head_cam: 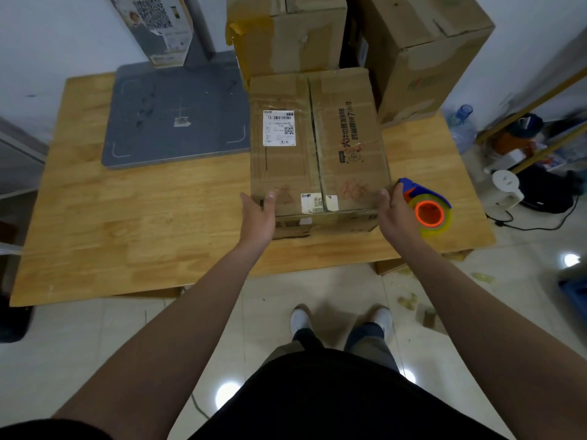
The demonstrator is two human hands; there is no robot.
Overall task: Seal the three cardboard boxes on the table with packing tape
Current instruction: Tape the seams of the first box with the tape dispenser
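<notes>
A cardboard box (317,147) lies on the wooden table (127,223), its top flaps closed along a middle seam, with a white shipping label on the left flap. My left hand (257,214) touches its near left corner, fingers straight, thumb at the top edge. At the near right corner my right hand (395,214) lies against the box the same way. A blue tape dispenser (428,208) with an orange core and clear tape sits on the table just right of my right hand. Two larger cardboard boxes (286,36) (422,49) stand behind.
A grey flat scale platform (178,112) with a post occupies the table's back left. Off the table's right edge stand a white kettle (505,192), a water bottle (462,125) and clutter on the floor. Tape scraps lie on the tiles.
</notes>
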